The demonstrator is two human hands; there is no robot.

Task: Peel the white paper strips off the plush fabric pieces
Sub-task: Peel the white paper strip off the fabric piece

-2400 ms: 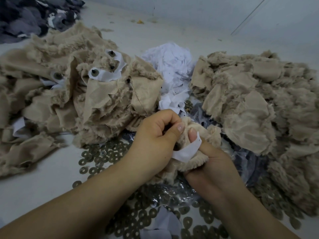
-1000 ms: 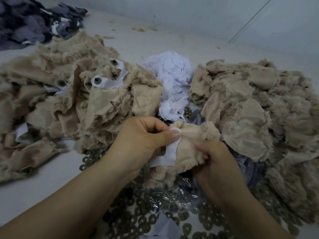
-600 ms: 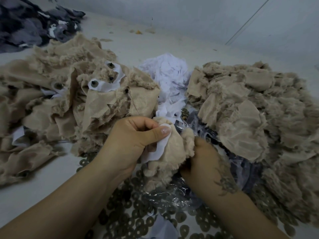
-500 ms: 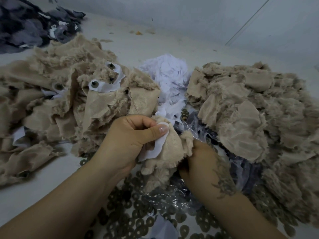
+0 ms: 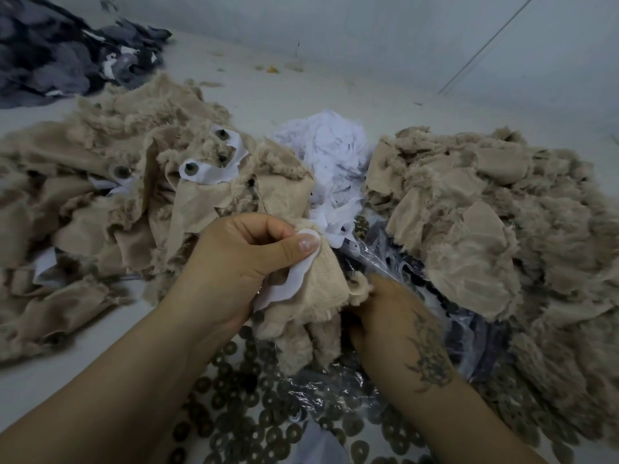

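Between my hands is a tan plush fabric piece (image 5: pixel 321 289), its woven back facing up. A white paper strip (image 5: pixel 288 284) runs along its left edge. My left hand (image 5: pixel 241 262) pinches the strip's top end between thumb and curled fingers. My right hand (image 5: pixel 385 316) grips the lower right edge of the piece, its fingers hidden under the fabric. A pile of tan pieces (image 5: pixel 134 182) on the left carries white strips with dark round eyes. Another tan pile (image 5: pixel 485 229) lies on the right.
A heap of crumpled white paper (image 5: pixel 331 155) sits between the two piles. Dark round washers (image 5: pixel 268 406) and a clear plastic bag (image 5: pixel 402 272) lie under my hands. Dark grey fabric (image 5: pixel 60 51) is piled at the far left. A white wall stands behind.
My left hand has taken the strip's end and pulled it up and left, lifting it off the fabric. My right hand has shifted from the top of the piece to its lower right edge.
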